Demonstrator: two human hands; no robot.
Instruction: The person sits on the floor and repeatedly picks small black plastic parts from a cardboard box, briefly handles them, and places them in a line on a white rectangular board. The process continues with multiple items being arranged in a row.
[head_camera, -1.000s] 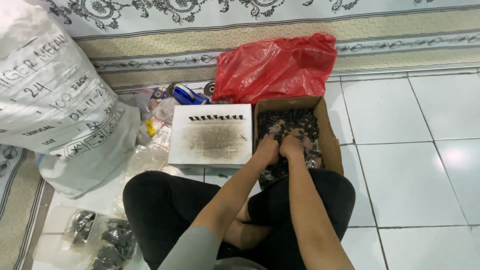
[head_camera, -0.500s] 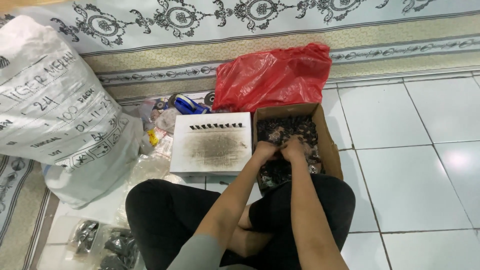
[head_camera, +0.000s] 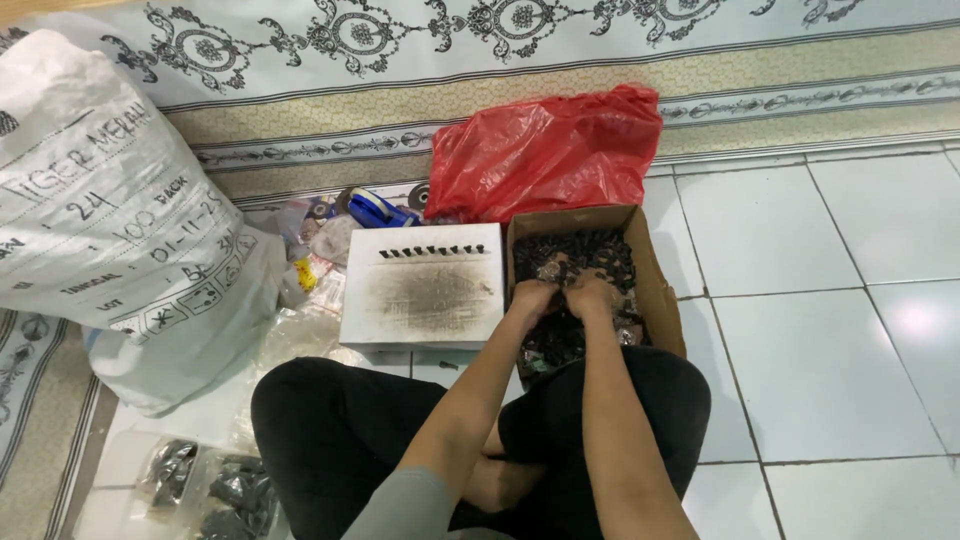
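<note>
I sit cross-legged on a white tiled floor. Both hands reach into a brown cardboard box filled with small dark parts. My left hand and my right hand sit side by side in the pile, fingers curled into the parts. Whether each hand grips pieces is hidden by the pile. Left of the box lies a white smudged block with a row of small dark parts standing along its far edge.
A red plastic bag lies behind the box. A big white woven sack stands at the left. A blue tape dispenser and small clutter lie behind the block. Clear bags of dark parts rest near my left knee. A patterned carpet borders the tiles.
The view has shifted slightly downward in the scene. Both hands stay in the box, kneading through the dark parts with little change of place.
</note>
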